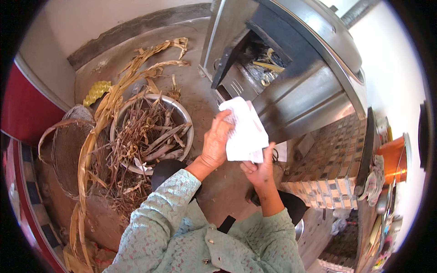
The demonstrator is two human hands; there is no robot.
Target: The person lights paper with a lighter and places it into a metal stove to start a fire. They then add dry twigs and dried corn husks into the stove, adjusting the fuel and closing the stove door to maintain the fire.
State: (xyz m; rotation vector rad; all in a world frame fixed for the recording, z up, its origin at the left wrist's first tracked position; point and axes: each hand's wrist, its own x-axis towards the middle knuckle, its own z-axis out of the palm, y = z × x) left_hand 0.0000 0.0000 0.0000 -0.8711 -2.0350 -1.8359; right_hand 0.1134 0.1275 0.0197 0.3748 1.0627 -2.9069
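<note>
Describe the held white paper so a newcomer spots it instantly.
Start at the metal stove, upper right. The white paper, mid-picture, overlaps its lower edge in view. Unlike the smaller white piece nearby, it is held by the left hand and right hand.

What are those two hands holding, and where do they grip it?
White paper, in overlapping layers: the left hand grips its left edge, and the right hand its lower right corner.

No legible text — any marks on white paper (246,134) too faint to read.
</note>
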